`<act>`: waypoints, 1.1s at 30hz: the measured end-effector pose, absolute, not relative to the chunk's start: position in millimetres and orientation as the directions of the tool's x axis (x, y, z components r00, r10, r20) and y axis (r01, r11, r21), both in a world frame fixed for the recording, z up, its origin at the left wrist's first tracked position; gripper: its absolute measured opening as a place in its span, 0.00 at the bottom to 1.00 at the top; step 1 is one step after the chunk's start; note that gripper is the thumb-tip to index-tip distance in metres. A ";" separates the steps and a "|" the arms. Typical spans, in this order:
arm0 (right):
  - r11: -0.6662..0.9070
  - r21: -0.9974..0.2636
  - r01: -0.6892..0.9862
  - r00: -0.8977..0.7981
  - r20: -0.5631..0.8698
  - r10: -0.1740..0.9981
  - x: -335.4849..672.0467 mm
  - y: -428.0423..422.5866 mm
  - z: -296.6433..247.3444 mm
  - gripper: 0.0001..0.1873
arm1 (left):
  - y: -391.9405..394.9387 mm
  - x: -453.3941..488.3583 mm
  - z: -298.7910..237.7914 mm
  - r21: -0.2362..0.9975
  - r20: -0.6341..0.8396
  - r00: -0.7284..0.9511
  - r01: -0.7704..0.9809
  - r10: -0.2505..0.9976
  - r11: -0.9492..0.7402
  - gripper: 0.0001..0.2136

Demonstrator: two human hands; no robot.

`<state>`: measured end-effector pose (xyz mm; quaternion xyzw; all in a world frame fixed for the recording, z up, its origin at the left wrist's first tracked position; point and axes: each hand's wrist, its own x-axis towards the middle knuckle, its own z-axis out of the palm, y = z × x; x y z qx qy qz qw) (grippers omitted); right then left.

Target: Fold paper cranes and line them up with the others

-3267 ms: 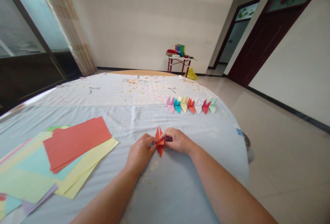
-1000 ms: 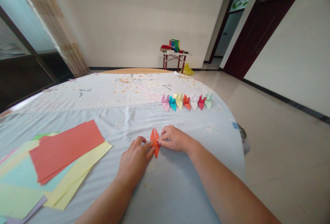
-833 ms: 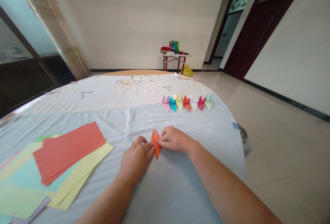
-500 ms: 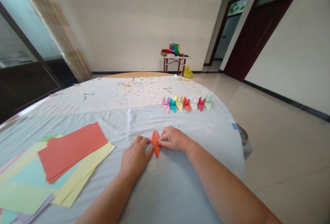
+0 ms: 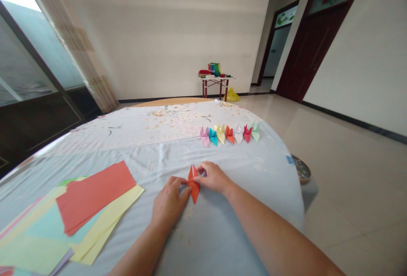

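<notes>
A folded piece of orange origami paper [image 5: 194,193] lies on the tablecloth between my two hands, narrow and diamond-shaped, with two split points at its far end. My left hand [image 5: 170,197] rests beside it, thumb and index finger closed on its left edge. From the other side my right hand [image 5: 213,177] pinches its right edge near the middle. Beyond my hands stands a row of several folded paper cranes in different colours, among them a pink one [image 5: 205,136], a blue one [image 5: 213,136] and an orange one [image 5: 229,134].
At the left lies a pile of loose coloured sheets, red paper [image 5: 95,197] on top and yellow paper [image 5: 106,225] under it. The round table wears a pale floral tablecloth [image 5: 152,153]. A round tray [image 5: 302,170] sits lower, past the right edge. A small side table [image 5: 219,78] stands by the wall.
The whole view has tilted up slightly, so things sit lower in the picture. Both hands stay at the orange paper, with only small finger shifts.
</notes>
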<state>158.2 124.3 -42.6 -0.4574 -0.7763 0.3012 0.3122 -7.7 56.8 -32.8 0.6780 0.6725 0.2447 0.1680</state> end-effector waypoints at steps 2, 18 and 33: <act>0.312 -0.881 0.355 -0.403 0.157 0.902 156.1 124.5 -42.8 0.10 | 61.9 -8.7 -32.7 0.688 0.125 -0.085 0.725 0.988 -0.025 0.14; 0.047 -0.993 -0.113 -0.282 0.077 0.956 158.1 122.9 -25.8 0.18 | 82.1 3.6 -25.1 0.927 -0.059 0.026 0.373 0.998 0.045 0.10; 0.097 -0.990 -0.100 -0.274 0.121 0.954 159.6 126.5 -30.0 0.17 | 76.8 10.8 -26.1 0.934 -0.082 0.043 0.352 0.996 0.062 0.11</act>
